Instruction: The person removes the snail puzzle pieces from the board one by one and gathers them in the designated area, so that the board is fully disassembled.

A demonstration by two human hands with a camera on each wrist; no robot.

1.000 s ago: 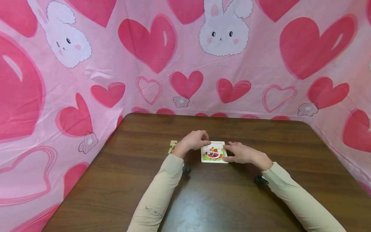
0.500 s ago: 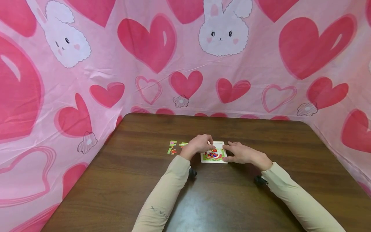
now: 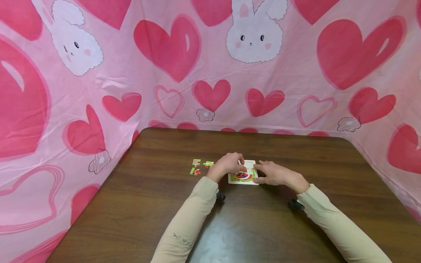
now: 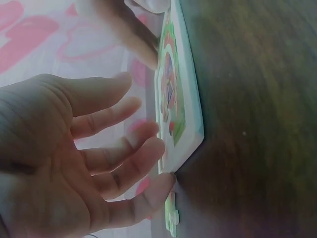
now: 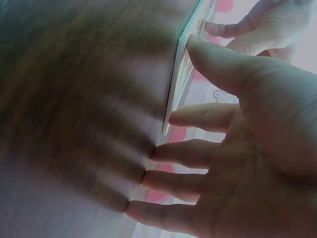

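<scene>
A square puzzle board point(image 3: 233, 182) with a white rim lies on the table, a colourful picture partly filling it. Over its left side is my left hand point(image 3: 227, 164), its fingers gently bent and the thumb apart from them. The left wrist view shows nothing pinched between that thumb point(image 4: 101, 91) and the fingers; some fingertips come down at the board's rim. My right hand point(image 3: 276, 173) rests at the board's right side. Its thumb point(image 5: 213, 57) and index finger touch the rim, while the other fingertips rest on the table. The left hand hides part of the board.
Left of the board lie loose jigsaw pieces: one with a pink flower point(image 3: 196, 162), a green one point(image 3: 208, 164) and one with red and green point(image 3: 195, 171). The brown table point(image 3: 263, 226) ends at a pink heart-and-rabbit curtain point(image 3: 210, 54) behind and at the sides.
My left hand has moved right, from beside the loose pieces to over the board, bringing more of those pieces into sight. My right hand has stayed at the board's right edge.
</scene>
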